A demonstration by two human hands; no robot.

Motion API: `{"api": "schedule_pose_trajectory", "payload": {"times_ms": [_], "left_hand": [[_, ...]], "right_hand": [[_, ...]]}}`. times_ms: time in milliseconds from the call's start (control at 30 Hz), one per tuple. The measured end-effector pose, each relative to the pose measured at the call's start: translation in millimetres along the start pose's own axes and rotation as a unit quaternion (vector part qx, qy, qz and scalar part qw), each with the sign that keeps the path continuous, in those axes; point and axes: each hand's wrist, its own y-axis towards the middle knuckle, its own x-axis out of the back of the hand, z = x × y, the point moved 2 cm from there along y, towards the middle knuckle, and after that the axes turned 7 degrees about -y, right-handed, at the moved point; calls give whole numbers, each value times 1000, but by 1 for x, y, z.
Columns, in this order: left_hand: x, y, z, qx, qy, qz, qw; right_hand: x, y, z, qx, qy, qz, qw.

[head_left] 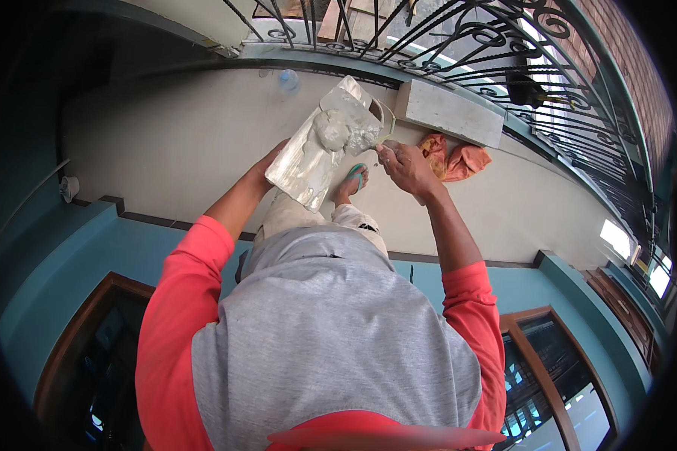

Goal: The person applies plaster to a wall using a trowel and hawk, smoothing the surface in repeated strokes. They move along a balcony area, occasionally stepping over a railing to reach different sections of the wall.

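Note:
My left hand (275,159) holds up a flat metal plasterer's hawk (297,167) from its left edge; the fingers are mostly hidden beneath it. On the hawk lies a lump of wet grey plaster (331,129), with more smeared around it. My right hand (408,168) is closed round the handle of a trowel (365,137). The trowel's plaster-coated blade meets the right side of the plaster, and its outline is hard to make out.
Behind the hawk, a bucket (378,111) shows only in part. An orange-red cloth or sack (459,162) lies beside a long pale block (450,113). A clear bottle (288,80) stands near the black iron railing (459,56). My sandalled foot (352,180) is on the tiled floor (203,120).

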Motion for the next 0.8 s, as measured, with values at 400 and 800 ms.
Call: {"api": "schedule_pose_trajectory", "payload": {"times_ms": [400,800], "left_hand": [[-3,35,4,53,-158,-20,986],[31,83,-1,8,-270,-45,962]], "right_hand": [[-31,-26,30,52,15,71,996],[-22,-45,-8,-108,342,3,934]]}}
